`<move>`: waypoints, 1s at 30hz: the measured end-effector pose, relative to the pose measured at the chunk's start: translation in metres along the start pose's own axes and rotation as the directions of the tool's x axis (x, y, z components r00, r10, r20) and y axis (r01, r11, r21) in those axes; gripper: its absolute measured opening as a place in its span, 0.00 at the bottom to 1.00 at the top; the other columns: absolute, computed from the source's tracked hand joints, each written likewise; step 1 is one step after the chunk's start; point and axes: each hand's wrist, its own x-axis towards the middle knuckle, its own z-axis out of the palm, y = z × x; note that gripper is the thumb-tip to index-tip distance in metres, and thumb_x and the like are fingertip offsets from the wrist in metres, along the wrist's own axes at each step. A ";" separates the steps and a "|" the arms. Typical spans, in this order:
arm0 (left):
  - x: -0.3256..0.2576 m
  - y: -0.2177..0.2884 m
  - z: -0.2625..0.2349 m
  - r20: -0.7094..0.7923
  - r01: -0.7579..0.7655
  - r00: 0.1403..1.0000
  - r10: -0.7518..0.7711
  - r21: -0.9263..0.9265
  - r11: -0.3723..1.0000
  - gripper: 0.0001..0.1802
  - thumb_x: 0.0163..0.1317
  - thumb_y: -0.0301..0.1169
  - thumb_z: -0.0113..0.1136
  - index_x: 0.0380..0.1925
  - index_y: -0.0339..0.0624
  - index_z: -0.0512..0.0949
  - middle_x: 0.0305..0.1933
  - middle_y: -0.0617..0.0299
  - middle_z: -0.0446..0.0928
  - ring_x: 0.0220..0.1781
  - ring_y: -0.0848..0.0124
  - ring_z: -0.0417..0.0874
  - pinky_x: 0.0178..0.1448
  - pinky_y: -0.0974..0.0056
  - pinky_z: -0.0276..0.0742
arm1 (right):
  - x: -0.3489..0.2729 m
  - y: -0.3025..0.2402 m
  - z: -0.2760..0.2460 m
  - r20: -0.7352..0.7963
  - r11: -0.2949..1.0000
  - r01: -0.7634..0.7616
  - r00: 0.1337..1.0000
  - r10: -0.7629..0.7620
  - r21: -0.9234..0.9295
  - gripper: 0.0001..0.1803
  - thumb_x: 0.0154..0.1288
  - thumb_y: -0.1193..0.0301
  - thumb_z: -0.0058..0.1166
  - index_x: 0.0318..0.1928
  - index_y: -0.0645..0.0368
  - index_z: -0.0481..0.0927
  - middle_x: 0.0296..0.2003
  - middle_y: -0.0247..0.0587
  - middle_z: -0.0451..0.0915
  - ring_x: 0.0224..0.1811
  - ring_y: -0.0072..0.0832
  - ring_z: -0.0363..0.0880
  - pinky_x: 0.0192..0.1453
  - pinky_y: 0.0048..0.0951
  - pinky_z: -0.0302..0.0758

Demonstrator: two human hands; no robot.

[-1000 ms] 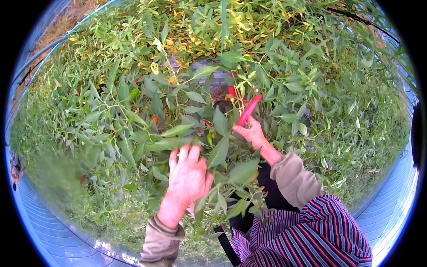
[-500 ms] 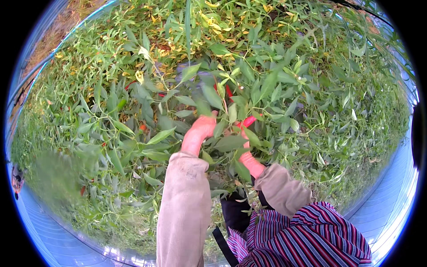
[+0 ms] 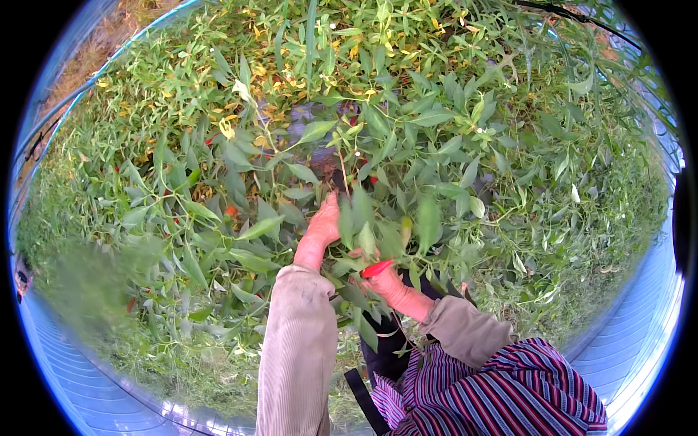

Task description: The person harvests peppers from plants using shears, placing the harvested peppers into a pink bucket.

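Among the leaves of a pepper plant [image 3: 262,227], my left hand [image 3: 324,218] reaches in beside a thin upright stem. Leaves hide most of its fingers, so their grip cannot be made out. Nearer to me and to the right, my right hand [image 3: 391,286] is closed around a long red chili pepper [image 3: 376,269], its fingertips partly behind leaves. Another red pepper [image 3: 373,179] shows through the foliage beyond my hands. An orange-red pepper [image 3: 230,211] hangs in the leaves to the left.
Dense green and yellowing plants surround my hands. Dark ground cover [image 3: 302,123] shows between the leaves ahead. Blue sheeting [image 3: 94,389] borders the plants, and a black cable [image 3: 574,16] crosses at the upper right. Striped cloth [image 3: 494,392] covers my lap.
My right hand has drawn back toward me with the red chili pepper. My left hand has shifted slightly, and the plant's leaves around both hands have swayed.
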 end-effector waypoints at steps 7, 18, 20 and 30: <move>-0.011 0.007 -0.005 0.218 0.220 0.949 -0.228 0.061 0.974 0.37 0.47 0.42 0.63 0.57 0.38 0.68 0.64 0.42 0.64 0.64 0.51 0.68 0.65 0.56 0.66 | -0.055 -0.052 -0.011 0.043 0.962 0.222 0.972 -0.231 0.161 0.13 0.50 0.73 0.61 0.35 0.61 0.72 0.31 0.50 0.74 0.34 0.47 0.75 0.40 0.41 0.73; -0.076 0.009 -0.018 -0.346 0.197 0.901 -0.263 -0.216 0.956 0.26 0.46 0.42 0.70 0.38 0.32 0.78 0.46 0.46 0.72 0.48 0.53 0.76 0.54 0.59 0.72 | -0.072 -0.068 -0.143 -0.117 0.989 -0.015 0.993 0.033 0.148 0.13 0.57 0.67 0.63 0.26 0.60 0.74 0.19 0.33 0.72 0.23 0.21 0.70 0.29 0.27 0.70; -0.092 -0.002 -0.019 -0.435 0.198 0.832 -0.345 -0.348 0.916 0.23 0.47 0.37 0.72 0.37 0.31 0.78 0.41 0.53 0.74 0.44 0.61 0.77 0.51 0.63 0.72 | -0.059 -0.069 -0.157 -0.221 0.923 -0.113 0.953 0.205 0.367 0.10 0.61 0.70 0.59 0.27 0.62 0.75 0.20 0.28 0.73 0.23 0.18 0.70 0.28 0.23 0.70; -0.139 -0.059 -0.028 -0.207 -0.399 0.820 -0.534 -0.875 -0.274 0.06 0.57 0.25 0.57 0.35 0.38 0.76 0.34 0.65 0.77 0.40 0.67 0.78 0.58 0.58 0.74 | -0.030 -0.107 -0.155 -0.160 0.758 -0.158 0.931 0.328 0.632 0.08 0.65 0.71 0.54 0.31 0.62 0.76 0.20 0.30 0.75 0.19 0.18 0.73 0.24 0.21 0.70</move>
